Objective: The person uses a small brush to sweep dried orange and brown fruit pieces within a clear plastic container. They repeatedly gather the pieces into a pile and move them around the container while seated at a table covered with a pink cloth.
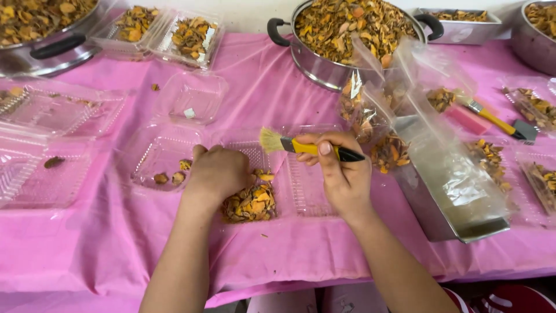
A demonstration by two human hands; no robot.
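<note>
My right hand (341, 171) grips a small brush (301, 145) with a yellow and black handle, its pale bristles pointing left over an open clear plastic clamshell box (307, 191). My left hand (217, 171) rests curled on the left half of that box, touching a heap of dried orange-yellow pieces (250, 203). The fingers of the left hand are bent under, so I cannot see whether they hold a piece.
A pink cloth (278, 243) covers the table. A big steel pot (341, 35) of dried pieces stands at the back, another pot (46, 35) at far left. Clear boxes (165, 153) lie around. A metal tray (452, 191), plastic bags (370, 110) and a second brush (492, 119) sit at right.
</note>
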